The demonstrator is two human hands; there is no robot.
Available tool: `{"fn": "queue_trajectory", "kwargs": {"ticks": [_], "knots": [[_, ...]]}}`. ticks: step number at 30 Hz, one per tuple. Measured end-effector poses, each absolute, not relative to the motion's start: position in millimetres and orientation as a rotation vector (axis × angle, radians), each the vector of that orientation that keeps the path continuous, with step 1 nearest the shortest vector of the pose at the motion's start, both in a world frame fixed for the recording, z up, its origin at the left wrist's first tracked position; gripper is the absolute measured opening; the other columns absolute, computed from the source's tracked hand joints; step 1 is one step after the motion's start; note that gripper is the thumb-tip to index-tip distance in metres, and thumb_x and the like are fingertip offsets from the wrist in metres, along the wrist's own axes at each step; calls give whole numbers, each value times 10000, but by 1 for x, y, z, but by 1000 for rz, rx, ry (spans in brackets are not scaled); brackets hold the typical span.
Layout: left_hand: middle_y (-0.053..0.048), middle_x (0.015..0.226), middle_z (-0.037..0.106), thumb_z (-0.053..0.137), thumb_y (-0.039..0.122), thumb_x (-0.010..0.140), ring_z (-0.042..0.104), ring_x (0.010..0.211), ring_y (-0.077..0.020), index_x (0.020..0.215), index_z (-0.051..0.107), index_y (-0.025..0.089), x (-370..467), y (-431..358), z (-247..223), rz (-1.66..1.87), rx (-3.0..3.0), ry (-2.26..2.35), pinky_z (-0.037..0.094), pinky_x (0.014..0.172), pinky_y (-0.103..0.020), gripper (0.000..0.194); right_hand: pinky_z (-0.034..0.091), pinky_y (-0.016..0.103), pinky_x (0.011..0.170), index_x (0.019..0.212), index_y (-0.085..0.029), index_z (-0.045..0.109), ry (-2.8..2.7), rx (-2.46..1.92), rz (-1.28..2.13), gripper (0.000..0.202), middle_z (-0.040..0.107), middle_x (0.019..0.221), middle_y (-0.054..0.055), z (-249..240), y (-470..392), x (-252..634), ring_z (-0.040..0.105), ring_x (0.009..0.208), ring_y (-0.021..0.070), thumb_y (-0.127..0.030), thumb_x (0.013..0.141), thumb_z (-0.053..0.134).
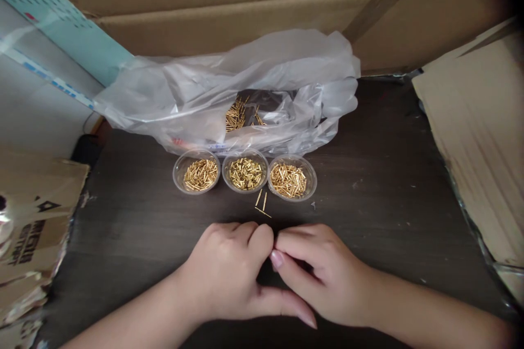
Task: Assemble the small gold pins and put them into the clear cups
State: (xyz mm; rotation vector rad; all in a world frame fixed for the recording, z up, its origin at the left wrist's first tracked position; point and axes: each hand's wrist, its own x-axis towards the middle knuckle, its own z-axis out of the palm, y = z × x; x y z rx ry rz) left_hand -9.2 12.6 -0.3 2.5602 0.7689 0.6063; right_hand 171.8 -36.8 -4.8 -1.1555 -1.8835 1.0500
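My left hand (233,264) is above the dark table, its fingers curled in and its thumb stretched toward the right. Against it, my right hand (323,270) pinches thumb and forefinger together at the left fingertips. Whatever lies between the fingers is hidden. Just beyond the hands, several thin gold-coloured metal pins (264,201) lie loose on the table. Behind them stand three clear round cups in a row: a left cup (177,175), a middle cup (225,170) and a right cup (313,181). Each holds many small gold-coloured metal pieces.
A crumpled translucent plastic bag (196,98) lies behind the cups, with longer gold-coloured pins (235,115) showing in its opening. A large cardboard box (245,27) walls off the back. More cardboard flanks the dark table (380,202): a printed box (36,218) left, a panel (478,136) right.
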Motion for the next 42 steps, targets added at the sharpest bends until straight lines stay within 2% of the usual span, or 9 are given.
{"fn": "queue_trajectory", "kwargs": {"ticks": [5, 8, 13, 28, 38, 42], "knots": [[16, 605, 569, 349, 481, 1059, 548, 459, -155, 736, 489, 194, -18, 18, 4, 414, 2694, 646, 400, 431, -301, 454, 243, 231, 486, 571, -174, 348, -1733, -1138, 1408, 364, 319, 532, -73, 3, -29, 173, 312, 507, 60, -129, 894, 510], [14, 599, 562, 356, 406, 1055, 542, 461, -153, 724, 493, 196, -22, 21, 6, 378, 2730, 612, 415, 435, -298, 415, 212, 233, 472, 560, -173, 330, -1730, -1128, 1426, 377, 265, 533, -74, 3, -27, 174, 279, 506, 60, -123, 879, 523], [8, 581, 555, 388, 332, 1012, 541, 453, -174, 709, 517, 197, -20, 21, 6, 375, 2778, 596, 443, 422, -321, 356, 211, 224, 479, 557, -164, 324, -1733, -1151, 1443, 373, 262, 532, -75, 2, -26, 176, 277, 510, 54, -98, 860, 531], [13, 533, 570, 353, 358, 1028, 549, 416, -171, 667, 531, 193, -18, 22, 3, 326, 2764, 526, 435, 408, -311, 435, 225, 219, 480, 531, -163, 373, -1787, -1086, 1518, 331, 236, 543, -77, 2, -23, 179, 264, 496, 51, -83, 820, 511], [18, 553, 587, 367, 370, 1042, 573, 426, -188, 707, 566, 185, -20, 22, 1, 367, 2739, 521, 446, 399, -340, 431, 234, 220, 491, 534, -164, 401, -1730, -1107, 1653, 361, 274, 527, -69, 2, -19, 184, 281, 496, 60, -173, 877, 513], [17, 579, 610, 369, 396, 1048, 595, 448, -191, 736, 574, 182, -20, 21, 1, 375, 2724, 511, 450, 408, -345, 431, 232, 200, 462, 565, -164, 468, -1669, -1155, 1621, 342, 352, 493, -66, 6, -21, 182, 330, 473, 59, -226, 897, 526]]}}
